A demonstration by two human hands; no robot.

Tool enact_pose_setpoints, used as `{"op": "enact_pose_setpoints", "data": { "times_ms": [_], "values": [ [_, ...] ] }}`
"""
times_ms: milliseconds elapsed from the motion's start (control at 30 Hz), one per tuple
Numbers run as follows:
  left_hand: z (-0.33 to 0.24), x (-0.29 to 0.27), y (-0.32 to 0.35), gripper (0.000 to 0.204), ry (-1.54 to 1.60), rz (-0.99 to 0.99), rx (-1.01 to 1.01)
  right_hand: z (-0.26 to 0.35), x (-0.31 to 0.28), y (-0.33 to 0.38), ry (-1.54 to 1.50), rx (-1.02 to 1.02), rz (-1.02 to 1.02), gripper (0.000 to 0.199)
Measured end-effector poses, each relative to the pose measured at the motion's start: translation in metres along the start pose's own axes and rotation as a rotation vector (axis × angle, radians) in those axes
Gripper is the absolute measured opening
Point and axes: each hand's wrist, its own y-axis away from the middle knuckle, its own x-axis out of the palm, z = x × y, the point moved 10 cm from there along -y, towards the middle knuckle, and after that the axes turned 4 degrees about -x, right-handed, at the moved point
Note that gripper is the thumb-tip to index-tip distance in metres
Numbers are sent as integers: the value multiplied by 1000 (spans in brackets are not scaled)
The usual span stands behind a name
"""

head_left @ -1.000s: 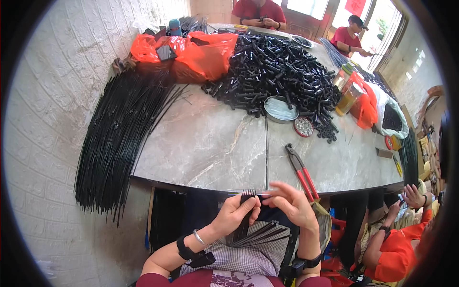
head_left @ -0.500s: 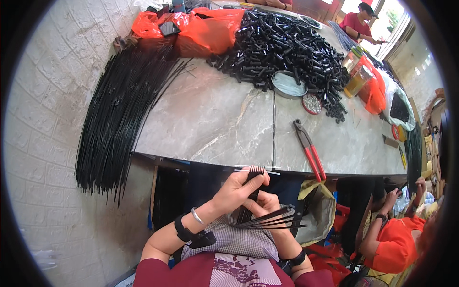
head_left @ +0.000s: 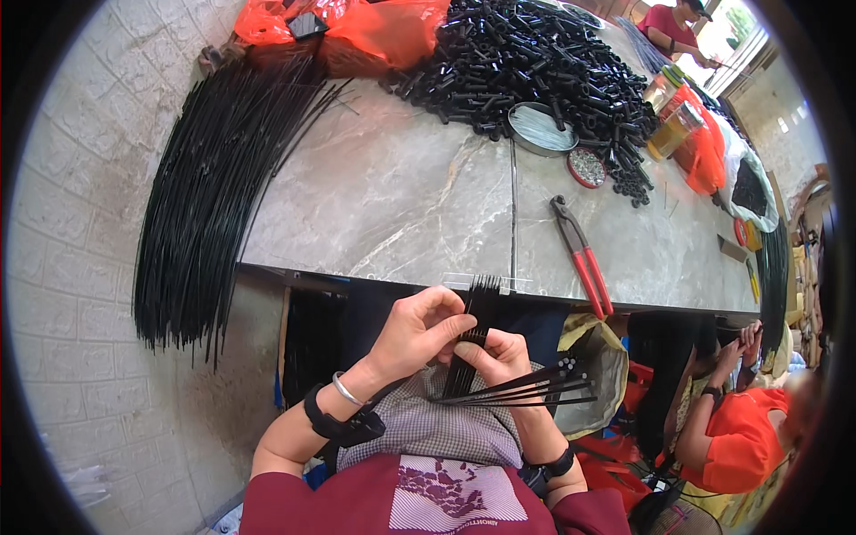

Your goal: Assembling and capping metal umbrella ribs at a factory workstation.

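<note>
My left hand pinches the left edge of a flat row of thin black strips, which stands upright in front of me with its tips fanned like a comb. My right hand grips the same strips lower down, thumb across their front. Thin clear rods lie crosswise near the tips, by the table edge; whether they pass through the strips I cannot tell. Below my right hand, several longer black rods slant out to the right over my lap. Their inner ends are hidden near my hands.
On the table lie a black strip bundle, a heap of black tubes, red-handled cutters, a round tin of clear rods, a small red dish and orange bags. A co-worker in orange sits at right.
My left hand has slid down from the strips' top, so their tips now stand bare above my fingers. The view has shifted, and the table appears higher.
</note>
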Motion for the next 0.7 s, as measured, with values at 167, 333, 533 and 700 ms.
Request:
{"op": "enact_pose_setpoints", "data": {
  "times_ms": [167, 333, 533, 700],
  "values": [
    [-2, -4, 1, 11, 7, 4, -9, 3, 2, -1, 14, -10, 12, 14],
    [-3, -4, 2, 11, 2, 3, -20, 4, 4, -2, 18, -39, 46, 14],
    [5, -7, 0, 16, -10, 9, -61, -3, 2, -4, 3, 0, 20, 14],
    [0, -6, -2, 16, -5, 0, -23, -1, 1, -6, -15, 16, 15, 14]
  ]
}}
